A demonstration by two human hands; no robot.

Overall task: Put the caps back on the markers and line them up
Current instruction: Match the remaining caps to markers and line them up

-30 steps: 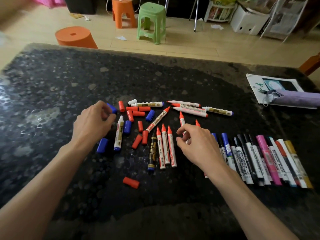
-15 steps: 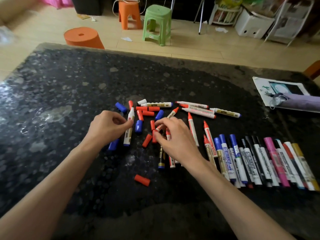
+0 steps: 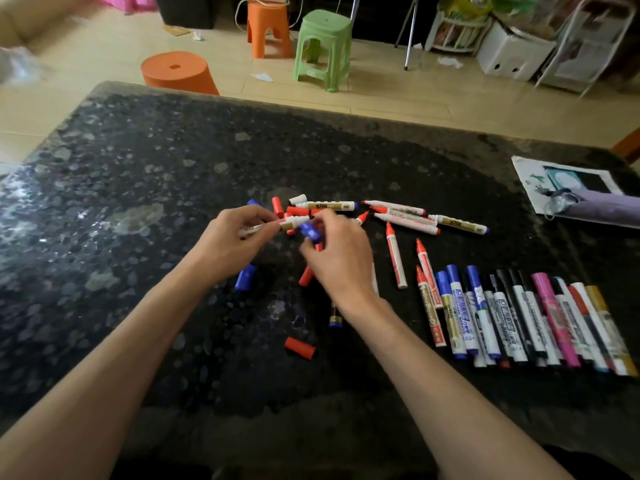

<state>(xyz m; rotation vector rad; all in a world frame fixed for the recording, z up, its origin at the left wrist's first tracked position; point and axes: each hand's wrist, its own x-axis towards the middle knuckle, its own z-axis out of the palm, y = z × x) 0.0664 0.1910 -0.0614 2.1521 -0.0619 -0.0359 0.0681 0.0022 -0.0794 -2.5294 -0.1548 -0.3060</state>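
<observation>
**Counts, table and far side**

Hands: two, a left hand (image 3: 228, 245) and a right hand (image 3: 341, 263). Orange stools (image 3: 268, 26) (image 3: 176, 72): two. Green stool (image 3: 322, 39): one, all at the far side. Blue caps (image 3: 252, 202) (image 3: 245, 277) (image 3: 310, 232) in view: three. Uncapped red-tipped markers (image 3: 393, 206) (image 3: 405, 221) (image 3: 394, 259) (image 3: 426, 268) (image 3: 428, 310) in full view, right of the hands: five. Pink marker (image 3: 550, 299): one. Packed row (image 3: 519, 317), near right: too tight to count.

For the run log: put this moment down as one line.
phase: capping | left hand: holds marker | right hand: pinches blue cap at marker tip | row of markers: lined at right | loose red cap: on table
</observation>
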